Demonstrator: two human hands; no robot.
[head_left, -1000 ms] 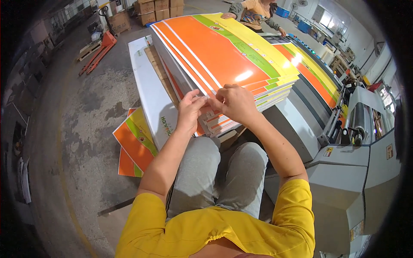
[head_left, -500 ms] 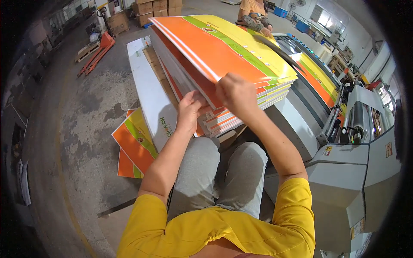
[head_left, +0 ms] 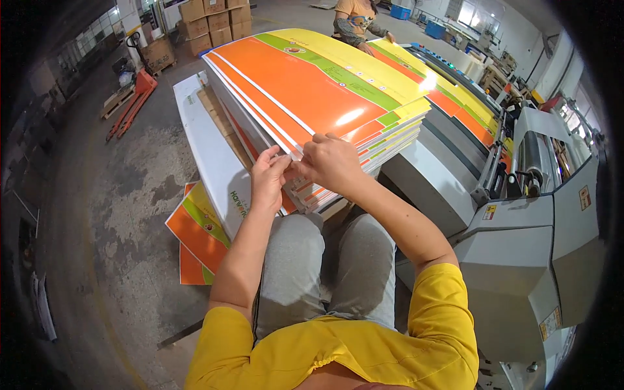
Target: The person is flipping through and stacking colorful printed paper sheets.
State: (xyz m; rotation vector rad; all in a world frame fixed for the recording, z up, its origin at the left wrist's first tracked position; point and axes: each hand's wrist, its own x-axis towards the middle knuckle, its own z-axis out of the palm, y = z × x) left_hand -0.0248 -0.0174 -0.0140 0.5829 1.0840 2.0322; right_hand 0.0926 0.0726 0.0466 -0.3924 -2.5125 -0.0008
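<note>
Both hands meet at the near corner of a tall stack of printed sheets (head_left: 325, 97), orange with green and yellow bands, lying ahead of the person's knees. The left hand (head_left: 270, 177) pinches the corner edges between thumb and fingers; the right hand (head_left: 331, 162) grips the top sheets beside it. A grey machine (head_left: 520, 247) stands right. Loose sheets (head_left: 198, 237) lie on the floor left.

A grey machine (head_left: 520, 260) stands right of the hands; loose orange sheets (head_left: 198, 237) lie on the floor lower left; cardboard boxes (head_left: 214, 16) sit far beyond.
</note>
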